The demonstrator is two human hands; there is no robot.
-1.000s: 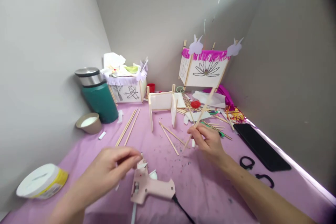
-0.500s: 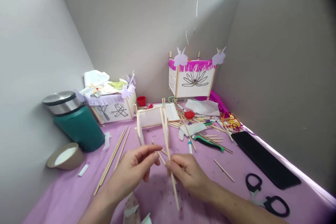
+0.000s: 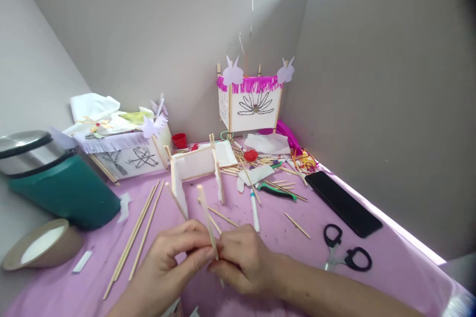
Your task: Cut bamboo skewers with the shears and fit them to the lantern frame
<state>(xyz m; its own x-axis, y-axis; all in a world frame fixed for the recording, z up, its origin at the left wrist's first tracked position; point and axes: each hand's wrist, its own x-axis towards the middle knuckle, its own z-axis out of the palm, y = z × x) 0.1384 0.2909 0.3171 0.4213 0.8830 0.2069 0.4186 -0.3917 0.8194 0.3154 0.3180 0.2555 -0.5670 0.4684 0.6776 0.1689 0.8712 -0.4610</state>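
Near the front of the purple cloth, my left hand (image 3: 178,257) and my right hand (image 3: 245,262) meet, both closed on a thin pale wooden stick (image 3: 205,213) that points up and away. The left thumb and fingers pinch it; the right fingers wrap round its lower part. Just beyond the hands stands a small frame of sticks with white paper panels (image 3: 193,163), its near side without a panel. Loose sticks (image 3: 223,215) lie on the cloth between the frame and my hands. Part of the held stick's lower end is hidden by the fingers.
A green flask (image 3: 63,188), a bowl of white stuff (image 3: 70,240), long sticks (image 3: 130,242) and a decorated paper lantern (image 3: 126,156) are left. Another lantern (image 3: 256,109) stands behind. Pliers (image 3: 277,191), a marker (image 3: 255,210), a phone (image 3: 342,203) and scissors (image 3: 345,252) lie right.
The view has shifted to the right. My left hand has closed on the stick beside my right hand, and the stick now points more away from me.
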